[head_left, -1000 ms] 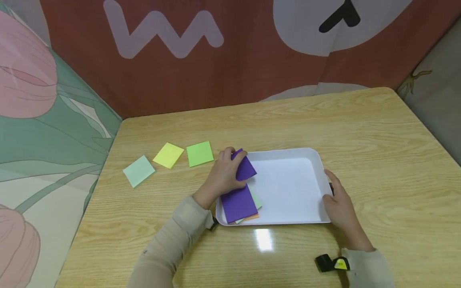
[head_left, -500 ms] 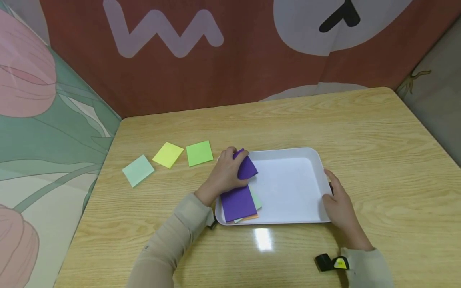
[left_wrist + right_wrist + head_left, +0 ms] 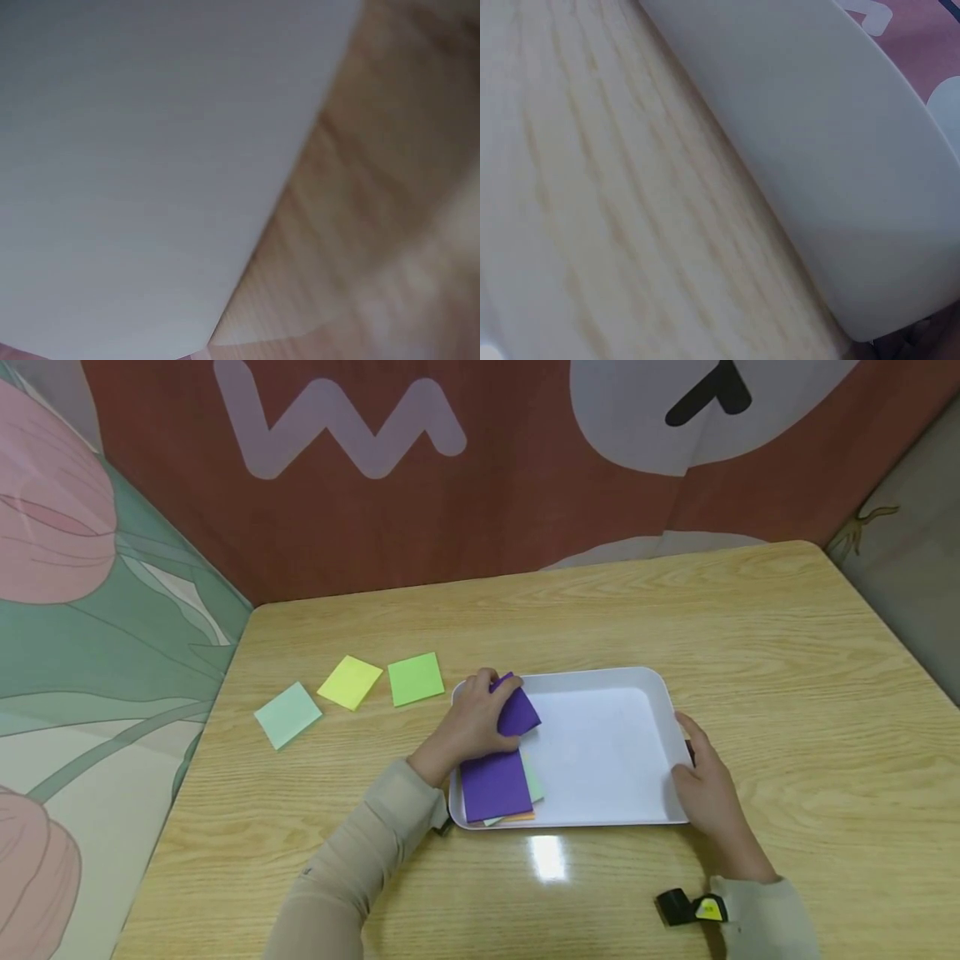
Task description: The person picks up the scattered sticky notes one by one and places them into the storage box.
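My left hand [image 3: 476, 718] is over the far left corner of the white tray [image 3: 600, 752], gripping a purple sticky note pad [image 3: 519, 713] between thumb and fingers. Closer to me, a second purple sticky note pad [image 3: 495, 787] lies in the tray at the left end. Edges of a pale green pad [image 3: 535, 781] and an orange pad [image 3: 521, 817] poke out beneath it. At the tray's right end, my right hand [image 3: 707, 789] holds the rim, thumb on the inner side. Both wrist views show mainly the tray's outer wall [image 3: 150, 180], without the fingers.
On the wooden table [image 3: 600, 618], left of the tray, lie a mint pad [image 3: 288, 716], a yellow pad [image 3: 350, 682] and a bright green pad [image 3: 416, 679]. A patterned red wall covering [image 3: 480, 527] rises behind the table's far edge.
My left hand has shifted slightly right, carrying the upper purple pad with it. The lower purple pad has turned a little straighter. My right hand stays on the tray's end.
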`<state>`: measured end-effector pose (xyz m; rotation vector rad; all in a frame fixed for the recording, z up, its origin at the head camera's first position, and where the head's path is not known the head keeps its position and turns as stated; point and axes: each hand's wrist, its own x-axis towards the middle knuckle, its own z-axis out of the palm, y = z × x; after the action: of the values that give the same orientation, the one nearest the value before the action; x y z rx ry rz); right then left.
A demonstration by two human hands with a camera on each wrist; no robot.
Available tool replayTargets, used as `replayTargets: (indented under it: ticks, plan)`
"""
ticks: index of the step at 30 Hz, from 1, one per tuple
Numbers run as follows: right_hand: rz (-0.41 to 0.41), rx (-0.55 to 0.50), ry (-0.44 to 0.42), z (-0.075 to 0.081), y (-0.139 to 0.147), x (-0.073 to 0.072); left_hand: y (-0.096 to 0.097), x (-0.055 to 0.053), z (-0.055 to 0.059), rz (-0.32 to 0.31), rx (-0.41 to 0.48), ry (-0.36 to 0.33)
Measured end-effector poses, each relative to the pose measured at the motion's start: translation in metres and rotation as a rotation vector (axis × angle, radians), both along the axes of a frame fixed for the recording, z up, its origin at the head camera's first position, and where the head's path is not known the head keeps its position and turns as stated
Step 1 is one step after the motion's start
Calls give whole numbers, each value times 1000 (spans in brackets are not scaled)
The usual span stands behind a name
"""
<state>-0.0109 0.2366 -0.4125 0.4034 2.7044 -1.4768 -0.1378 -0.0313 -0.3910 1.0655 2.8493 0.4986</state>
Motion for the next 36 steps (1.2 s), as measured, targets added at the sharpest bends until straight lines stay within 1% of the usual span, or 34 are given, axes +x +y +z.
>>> replayTargets:
  ticks: [8, 14, 17, 22, 25, 30, 36]
  plan:
    - [-3, 5, -7, 0, -1, 0, 2, -1, 0, -18, -28, -49]
    - [-3, 10, -10, 1, -1, 0, 3, -1, -2, -20, -44, -47]
    - [4, 9, -5, 1, -1, 0, 4, 0, -2, -12, -55, -50]
    - [14, 5, 2, 1, -1, 0, 6, 1, -1, 19, -96, -64]
    - [10, 6, 5, 1, 0, 0, 8, 3, 0, 41, -116, -85]
    - [3, 1, -1, 1, 0, 0, 10, 4, 0, 75, -123, -128]
    - [1, 0, -13, 2, -1, 0, 10, 4, -2, 69, -144, -162]
